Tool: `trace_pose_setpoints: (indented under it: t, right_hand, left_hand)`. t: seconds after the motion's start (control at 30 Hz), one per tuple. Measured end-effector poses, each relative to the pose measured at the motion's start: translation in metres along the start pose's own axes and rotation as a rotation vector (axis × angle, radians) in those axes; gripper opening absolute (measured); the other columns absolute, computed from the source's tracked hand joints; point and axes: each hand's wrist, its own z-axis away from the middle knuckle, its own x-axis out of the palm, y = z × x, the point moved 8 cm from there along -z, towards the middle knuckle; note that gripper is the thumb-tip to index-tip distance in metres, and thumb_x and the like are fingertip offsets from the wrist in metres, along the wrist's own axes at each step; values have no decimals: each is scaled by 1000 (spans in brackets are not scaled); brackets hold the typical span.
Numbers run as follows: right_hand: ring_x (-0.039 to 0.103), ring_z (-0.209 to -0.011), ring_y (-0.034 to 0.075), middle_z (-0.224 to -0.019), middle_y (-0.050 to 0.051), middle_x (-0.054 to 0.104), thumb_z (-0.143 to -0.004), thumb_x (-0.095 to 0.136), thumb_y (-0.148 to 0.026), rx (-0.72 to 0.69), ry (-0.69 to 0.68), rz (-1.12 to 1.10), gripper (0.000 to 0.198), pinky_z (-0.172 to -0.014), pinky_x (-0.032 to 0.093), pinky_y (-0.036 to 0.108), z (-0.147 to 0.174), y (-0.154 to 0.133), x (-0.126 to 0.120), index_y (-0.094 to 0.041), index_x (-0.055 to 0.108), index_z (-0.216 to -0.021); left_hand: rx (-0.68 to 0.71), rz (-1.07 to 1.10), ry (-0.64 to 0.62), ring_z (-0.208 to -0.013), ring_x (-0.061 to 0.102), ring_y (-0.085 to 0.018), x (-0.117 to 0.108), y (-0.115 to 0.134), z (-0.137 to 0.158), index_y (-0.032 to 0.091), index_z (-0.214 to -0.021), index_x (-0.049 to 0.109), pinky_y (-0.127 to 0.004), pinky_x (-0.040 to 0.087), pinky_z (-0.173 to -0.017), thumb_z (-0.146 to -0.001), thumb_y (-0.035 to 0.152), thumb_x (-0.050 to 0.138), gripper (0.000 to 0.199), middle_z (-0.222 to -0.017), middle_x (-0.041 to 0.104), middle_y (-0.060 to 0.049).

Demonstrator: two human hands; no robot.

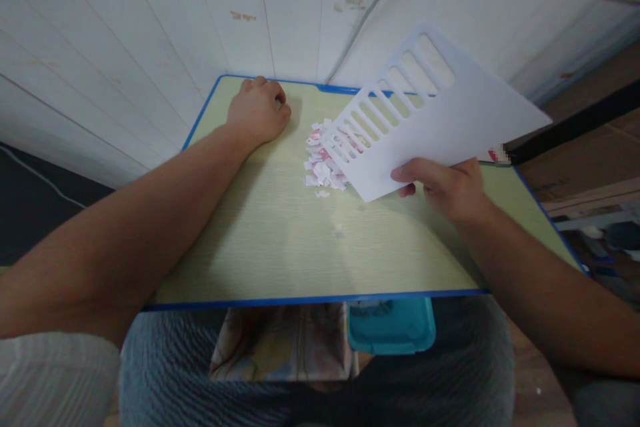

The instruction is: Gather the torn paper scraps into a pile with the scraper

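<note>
In my right hand (445,187) is a flat white slotted board (450,127), pinched at its lower edge with the thumb on top. A row of rounded slots, graded from small to large, runs along its upper left side. The board is tilted, and its lower left corner covers part of a heap of torn paper scraps (325,163), white with some pink. Whether it touches the scraps I cannot tell. My left hand (259,109) rests on the far left of the table, fingers curled in loosely, with bare tabletop showing through the gap by the thumb.
The pale table (300,240) has a blue rim and stands against a white panelled wall (290,13) with a grey cable (370,10). Below its front edge are a turquoise plastic container (395,330) and a patterned fabric item (280,343). Cardboard boxes (590,153) stand at right.
</note>
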Motion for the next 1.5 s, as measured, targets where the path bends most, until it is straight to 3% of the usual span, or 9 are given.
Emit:
trace_pose_setpoints:
  t: [0.33,0.63,0.87,1.13,1.5]
  right_hand:
    - [55,-46,16,-52,0,61,-66,80,-29,-2,-115,-10,20,-41,51,30,4,-6,23,-27,67,-50]
    - [65,-53,21,-58,3,67,-81,85,-30,-48,-240,32,28,-52,56,35,20,-4,41,-27,67,-59]
    - [69,-56,21,-59,2,72,-80,80,-24,-54,-327,-7,25,-56,58,33,32,-14,57,-28,70,-57]
    - [65,-53,21,-56,4,68,-80,81,-30,13,-186,46,28,-53,57,35,22,-3,45,-27,69,-55]
    - [66,-53,19,-57,2,70,-80,79,-28,13,-282,61,27,-54,57,32,29,-6,53,-26,68,-56]
  left_hand:
    - [-9,-3,-12,-146,63,-40,-4,6,4,17,-135,83,-52,54,-124,-111,28,59,36,-150,74,-19]
    - [-11,-7,-8,-145,62,-39,-2,5,2,19,-134,83,-53,55,-122,-111,28,59,35,-149,74,-19]
    - [-14,21,-23,-144,61,-39,-1,2,1,26,-132,83,-55,54,-122,-111,33,60,32,-149,73,-16]
    - [-19,-21,-26,-148,61,-40,-4,8,4,15,-136,83,-53,54,-124,-111,27,59,36,-152,73,-21]
    - [-28,8,-20,-146,60,-38,-1,6,3,18,-136,83,-52,54,-123,-111,26,60,34,-151,72,-18]
